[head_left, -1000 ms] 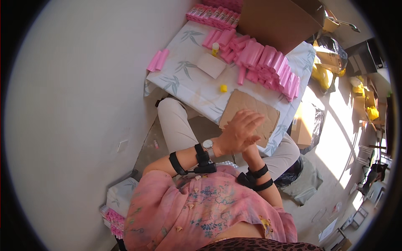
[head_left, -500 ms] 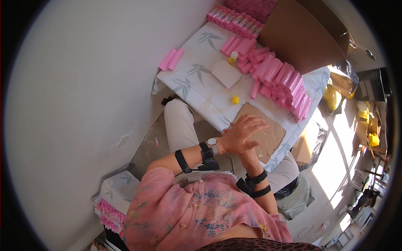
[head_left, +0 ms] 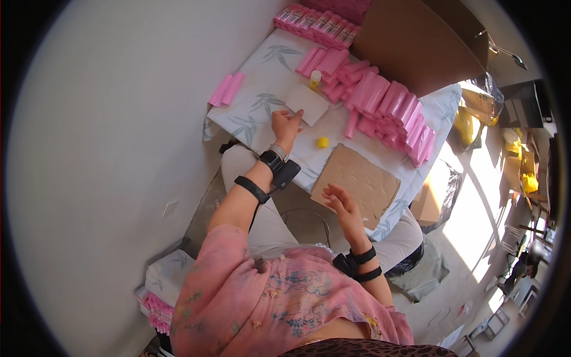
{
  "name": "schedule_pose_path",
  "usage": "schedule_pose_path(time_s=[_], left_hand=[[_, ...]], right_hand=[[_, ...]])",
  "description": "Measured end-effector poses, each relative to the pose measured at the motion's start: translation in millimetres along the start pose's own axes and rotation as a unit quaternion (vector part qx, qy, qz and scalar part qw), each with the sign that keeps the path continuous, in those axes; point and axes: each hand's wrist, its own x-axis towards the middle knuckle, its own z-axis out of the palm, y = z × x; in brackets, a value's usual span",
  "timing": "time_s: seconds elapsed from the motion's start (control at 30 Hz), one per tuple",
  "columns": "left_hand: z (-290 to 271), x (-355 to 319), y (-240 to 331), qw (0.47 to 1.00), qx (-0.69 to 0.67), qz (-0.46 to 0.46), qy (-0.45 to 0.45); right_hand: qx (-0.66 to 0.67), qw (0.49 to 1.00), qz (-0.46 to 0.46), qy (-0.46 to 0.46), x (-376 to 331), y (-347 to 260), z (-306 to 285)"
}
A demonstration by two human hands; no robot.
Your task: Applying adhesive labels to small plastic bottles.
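My left hand [head_left: 286, 127] reaches over the table, its fingers bent in and its thumb on the near edge of a small square white paper stack [head_left: 310, 106]. Just behind the stack stands a glue stick [head_left: 315, 79] with a yellow base and a white upper part. Its yellow cap [head_left: 322, 143] lies apart, nearer to me. My right hand [head_left: 345, 209] is held over the near edge of a flat brown cardboard piece [head_left: 363, 178], fingers apart and holding nothing. Both wrists wear black straps.
Many pink rolls [head_left: 389, 107] are heaped right of the paper, and a few more pink rolls [head_left: 226, 89] lie at the left edge. Labelled pink packs [head_left: 315, 25] line the back beside a large brown box [head_left: 416, 44]. A patterned cloth [head_left: 247, 113] covers the table.
My left hand has moved from above the cardboard, over my right hand, forward and left to the white paper. My right hand is now uncovered near the cardboard's edge. The view has shifted slightly.
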Motion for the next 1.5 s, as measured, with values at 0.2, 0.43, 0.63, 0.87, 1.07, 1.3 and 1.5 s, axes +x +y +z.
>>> schedule_pose_path(time_s=[0.2,0.43,0.63,0.87,1.07,1.3,1.5], left_hand=[[9,29,-19,0.98,0.163,0.029,0.113],[15,41,-25,0.98,0.167,-0.01,0.105],[21,30,-17,0.981,0.143,-0.021,0.13],[27,9,0,0.973,0.153,-0.034,0.167],[31,1,8,0.965,0.163,-0.038,0.203],[31,3,6,0.96,0.166,-0.054,0.218],[32,-8,19,0.959,0.182,-0.056,0.211]], right_hand=[[0.018,1.0,0.01,0.004,-5,0,-2],[0.029,0.999,0.02,-0.007,-8,14,-7],[0.01,1.0,0.007,0.0,-12,16,-10],[-0.002,1.0,0.006,0.003,-16,18,-15],[-0.006,1.0,0.006,0.01,-22,21,-18],[-0.007,1.0,0.011,0.022,-28,24,-21],[-0.007,0.999,-0.014,0.043,-35,31,-26]])
